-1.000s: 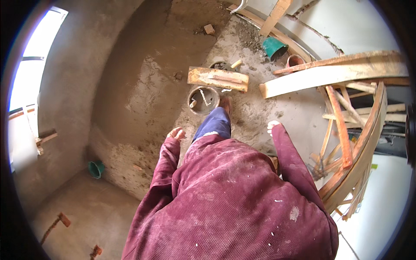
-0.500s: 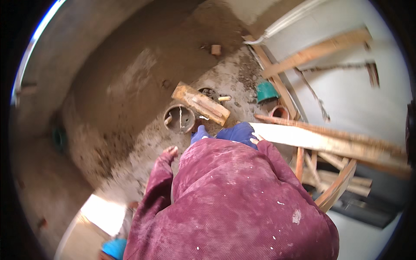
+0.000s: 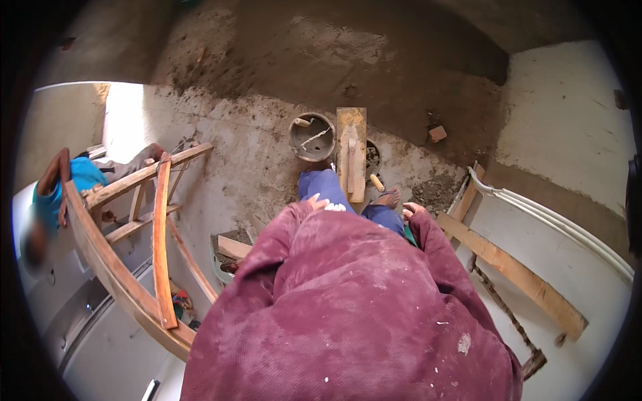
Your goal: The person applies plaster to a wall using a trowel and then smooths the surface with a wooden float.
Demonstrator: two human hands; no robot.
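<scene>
My left hand (image 3: 317, 202) rests against the blue trousers (image 3: 326, 184) on my thigh, fingers stretched and holding nothing. My right hand (image 3: 412, 210) is beside my other leg, partly covered by its maroon sleeve; its fingers look apart and empty. In front of my legs lies a long wooden plastering float (image 3: 343, 147) with a raised handle, partly over a bucket of mortar (image 3: 372, 158). A tool with a pale wooden handle (image 3: 377, 182) sticks out of that bucket. Left of the float stands a round bucket (image 3: 294, 144) with a wooden-handled trowel (image 3: 303, 123) in it.
A wooden trestle (image 3: 162, 247) stands at the left, with a person in a blue shirt (image 3: 85, 175) behind it. A brick piece (image 3: 437, 134) lies on the wet floor ahead. Planks (image 3: 518, 274) and white pipes (image 3: 565, 227) run along the right wall.
My view has turned left, so the float and buckets appear swung round and the trestle and other person come into sight. My left hand has moved in to my thigh.
</scene>
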